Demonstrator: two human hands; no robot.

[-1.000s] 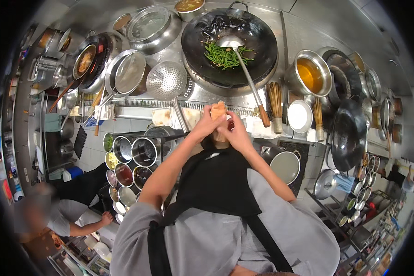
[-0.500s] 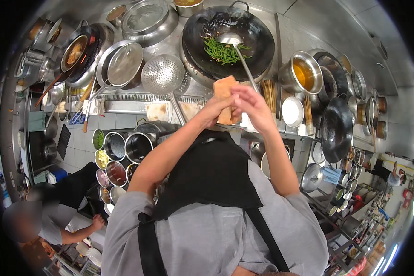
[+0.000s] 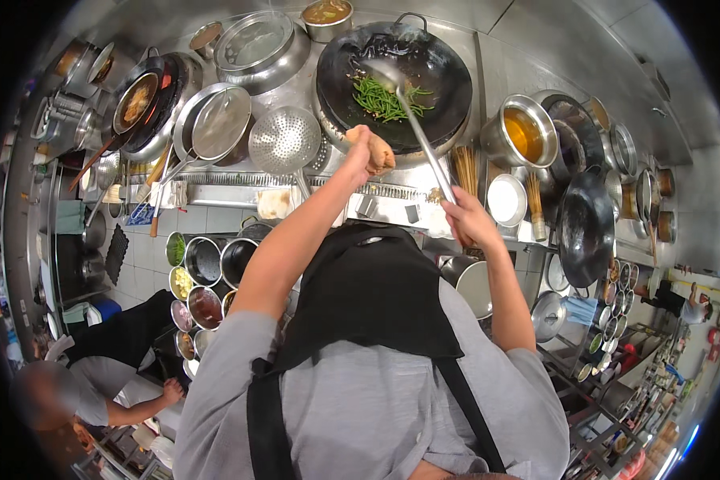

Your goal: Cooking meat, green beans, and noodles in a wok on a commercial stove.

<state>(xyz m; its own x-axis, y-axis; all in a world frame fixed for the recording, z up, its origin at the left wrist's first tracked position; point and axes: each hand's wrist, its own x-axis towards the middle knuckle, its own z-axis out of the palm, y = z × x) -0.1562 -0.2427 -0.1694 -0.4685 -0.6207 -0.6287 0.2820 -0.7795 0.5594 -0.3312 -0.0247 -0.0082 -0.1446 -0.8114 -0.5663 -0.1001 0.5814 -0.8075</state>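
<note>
Kitchen: steel cooking surface (image 3: 504, 56), crowded with pots.
Wok (image 3: 392, 72): holds green beans (image 3: 380, 100).
Left hand (image 3: 362, 150): grip clamped on tan cloth (image 3: 378, 152) at wok rim.
Right hand (image 3: 468, 218): grip closed round ladle (image 3: 412, 120) handle.

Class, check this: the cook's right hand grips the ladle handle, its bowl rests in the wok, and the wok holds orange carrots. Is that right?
One slip: the wok holds green beans, not carrots, as the head view shows. The right hand does grip the ladle, bowl in the wok.
</note>
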